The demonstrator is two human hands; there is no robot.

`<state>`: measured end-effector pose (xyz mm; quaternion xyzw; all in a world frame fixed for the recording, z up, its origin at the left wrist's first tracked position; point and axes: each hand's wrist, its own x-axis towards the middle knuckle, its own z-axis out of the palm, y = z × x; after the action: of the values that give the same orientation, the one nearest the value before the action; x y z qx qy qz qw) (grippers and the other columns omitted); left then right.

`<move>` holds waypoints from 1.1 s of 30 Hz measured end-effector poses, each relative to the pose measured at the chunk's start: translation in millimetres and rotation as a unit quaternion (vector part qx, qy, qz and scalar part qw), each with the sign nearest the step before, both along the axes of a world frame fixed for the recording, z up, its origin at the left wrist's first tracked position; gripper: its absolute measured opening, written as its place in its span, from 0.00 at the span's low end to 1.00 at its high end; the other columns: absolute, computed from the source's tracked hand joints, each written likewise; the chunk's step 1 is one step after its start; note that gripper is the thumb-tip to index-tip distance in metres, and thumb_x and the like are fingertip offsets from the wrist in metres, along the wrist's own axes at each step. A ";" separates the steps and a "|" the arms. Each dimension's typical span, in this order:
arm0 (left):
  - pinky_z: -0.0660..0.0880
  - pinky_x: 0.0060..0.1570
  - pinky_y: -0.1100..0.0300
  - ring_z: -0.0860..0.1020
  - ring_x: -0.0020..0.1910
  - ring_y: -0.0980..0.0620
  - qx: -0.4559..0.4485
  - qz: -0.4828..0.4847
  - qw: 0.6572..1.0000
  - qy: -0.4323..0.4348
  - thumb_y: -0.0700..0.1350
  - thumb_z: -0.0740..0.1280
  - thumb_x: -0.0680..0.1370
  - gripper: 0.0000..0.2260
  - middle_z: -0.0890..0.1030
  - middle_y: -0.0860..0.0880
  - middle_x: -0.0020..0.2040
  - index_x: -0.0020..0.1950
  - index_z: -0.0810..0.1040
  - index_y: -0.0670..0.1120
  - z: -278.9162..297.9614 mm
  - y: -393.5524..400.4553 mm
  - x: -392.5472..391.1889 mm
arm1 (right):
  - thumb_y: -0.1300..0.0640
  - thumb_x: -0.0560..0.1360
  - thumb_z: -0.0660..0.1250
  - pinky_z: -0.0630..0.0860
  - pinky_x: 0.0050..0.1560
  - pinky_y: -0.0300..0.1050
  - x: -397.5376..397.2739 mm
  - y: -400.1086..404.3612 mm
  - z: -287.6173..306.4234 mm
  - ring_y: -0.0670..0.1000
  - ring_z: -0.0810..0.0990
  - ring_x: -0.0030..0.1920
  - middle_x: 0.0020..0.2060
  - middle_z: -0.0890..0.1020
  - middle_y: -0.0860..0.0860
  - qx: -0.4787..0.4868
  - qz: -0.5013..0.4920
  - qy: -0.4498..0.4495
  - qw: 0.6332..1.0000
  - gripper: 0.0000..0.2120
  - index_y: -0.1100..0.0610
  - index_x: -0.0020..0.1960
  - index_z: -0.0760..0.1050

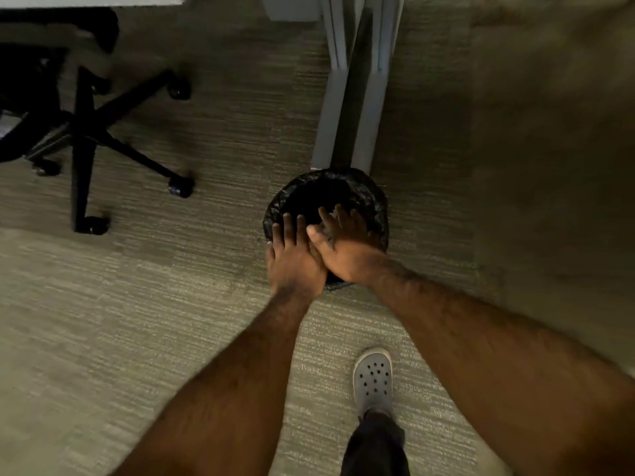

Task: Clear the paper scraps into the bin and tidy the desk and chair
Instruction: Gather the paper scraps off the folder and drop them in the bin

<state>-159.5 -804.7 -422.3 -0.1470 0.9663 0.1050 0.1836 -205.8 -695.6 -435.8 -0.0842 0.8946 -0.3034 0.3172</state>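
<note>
A round bin (374,204) lined with a black bag stands on the carpet at the foot of the desk leg. Both my hands hover over its near rim, palms down and touching each other. My left hand (295,259) has its fingers spread flat and holds nothing. My right hand (343,242) lies partly across the left one, fingers extended over the bin's opening. A small pale speck shows by my right fingertips; I cannot tell if it is a paper scrap. The bin's inside is dark. The black office chair (82,121) stands at the left on its castor base.
Grey desk legs (347,97) run from the top centre down to the bin. My foot in a grey perforated clog (372,379) stands on the carpet below the bin. A white desk edge (89,0) shows at the top left.
</note>
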 end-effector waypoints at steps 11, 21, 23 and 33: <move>0.58 0.73 0.47 0.59 0.75 0.42 0.061 -0.042 0.995 0.059 0.50 0.50 0.83 0.22 0.63 0.41 0.76 0.73 0.67 0.42 73.5 47.8 13.8 | 0.34 0.77 0.41 0.75 0.57 0.52 23.4 66.8 89.0 0.57 0.77 0.59 0.59 0.80 0.54 -0.032 -0.045 0.114 0.992 0.32 0.50 0.65 0.71; 0.73 0.54 0.50 0.77 0.51 0.45 0.142 -0.213 0.956 0.143 0.45 0.60 0.81 0.10 0.81 0.44 0.50 0.54 0.78 0.43 167.0 182.1 2.6 | 0.33 0.76 0.36 0.71 0.54 0.53 35.4 217.0 184.5 0.58 0.77 0.54 0.50 0.83 0.54 0.040 -0.157 0.187 0.969 0.36 0.52 0.55 0.76; 0.73 0.49 0.49 0.77 0.45 0.45 0.154 -0.257 0.944 0.135 0.44 0.61 0.80 0.08 0.80 0.45 0.43 0.48 0.77 0.43 185.3 223.0 2.6 | 0.33 0.77 0.38 0.71 0.53 0.52 42.1 253.7 202.0 0.55 0.77 0.53 0.49 0.82 0.52 0.037 -0.187 0.189 0.963 0.33 0.51 0.53 0.76; 0.74 0.54 0.52 0.73 0.39 0.57 0.221 -0.403 0.885 0.081 0.49 0.58 0.80 0.09 0.76 0.55 0.39 0.44 0.76 0.51 263.0 430.9 19.4 | 0.35 0.75 0.46 0.69 0.55 0.52 114.4 442.0 272.8 0.52 0.77 0.53 0.49 0.83 0.48 0.100 -0.353 0.186 0.912 0.28 0.50 0.51 0.78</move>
<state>-140.1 -373.9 -159.3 0.3080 0.9057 0.2440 0.1591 -91.4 -253.6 -162.9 0.2140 0.9345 -0.2833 0.0239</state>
